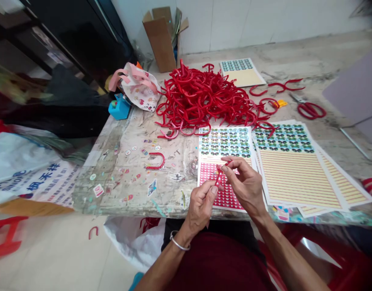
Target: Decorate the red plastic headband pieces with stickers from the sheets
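Note:
Over the front edge of the table, my left hand (201, 202) pinches the lower end of a thin red curved strip (218, 176). My right hand (246, 184) has its thumb and forefinger closed on the strip's upper part. Beneath both hands lies a sticker sheet (205, 165) with green-blue eye shapes at the top and rows of small pink-red shapes below. A large heap of similar red strips (204, 97) rises behind the hands. One U-shaped red strip (163, 160) lies alone to the left.
More printed sheets (298, 178) overlap at the right, and another sheet (243, 79) lies behind. Red-handled scissors (310, 110) rest at the back right. A patterned bag (140, 89), a blue box (119, 109) and an open cardboard box (160, 40) stand at the left and back.

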Motion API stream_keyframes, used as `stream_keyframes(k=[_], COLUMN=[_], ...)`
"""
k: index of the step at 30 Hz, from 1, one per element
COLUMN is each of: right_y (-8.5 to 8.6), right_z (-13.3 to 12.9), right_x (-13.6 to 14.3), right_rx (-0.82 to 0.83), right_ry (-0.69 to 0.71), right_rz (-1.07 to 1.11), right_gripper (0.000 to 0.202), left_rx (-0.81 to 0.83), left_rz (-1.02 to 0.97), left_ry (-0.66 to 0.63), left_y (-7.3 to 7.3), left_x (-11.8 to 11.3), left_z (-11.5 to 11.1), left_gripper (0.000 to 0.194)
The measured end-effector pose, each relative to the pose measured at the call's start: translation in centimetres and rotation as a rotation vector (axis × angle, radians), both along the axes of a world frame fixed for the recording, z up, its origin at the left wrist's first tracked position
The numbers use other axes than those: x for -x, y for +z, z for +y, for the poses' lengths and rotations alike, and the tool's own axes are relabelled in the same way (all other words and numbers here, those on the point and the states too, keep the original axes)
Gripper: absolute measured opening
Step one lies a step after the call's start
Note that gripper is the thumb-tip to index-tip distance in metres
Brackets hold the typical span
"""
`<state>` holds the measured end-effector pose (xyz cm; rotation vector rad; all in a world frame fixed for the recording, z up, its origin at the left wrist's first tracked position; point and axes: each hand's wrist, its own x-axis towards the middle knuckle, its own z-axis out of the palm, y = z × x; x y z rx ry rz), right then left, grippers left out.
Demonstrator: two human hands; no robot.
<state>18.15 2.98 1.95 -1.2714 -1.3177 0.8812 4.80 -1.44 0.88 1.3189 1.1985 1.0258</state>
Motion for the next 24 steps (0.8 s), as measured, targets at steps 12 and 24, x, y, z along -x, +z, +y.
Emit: stream_keyframes(k=[12, 24], right_y=[-0.1, 0.1], right_z=[-1.0, -1.2], right_x=[0.0, -1.0], right_rx=[0.033, -0.194], right_ry=[0.213, 0.197], right_rz=[0.020, -0.241], right_gripper=[0.004, 0.040], left_rx=[0.070, 0.149], left_rz=[-0.093, -0.148], left_ry=[-0.082, -0.041], left_y=[1.1, 1.5], left_x=[0.5, 0.5], left_z=[0.2, 0.1], left_gripper=[0.022, 0.023])
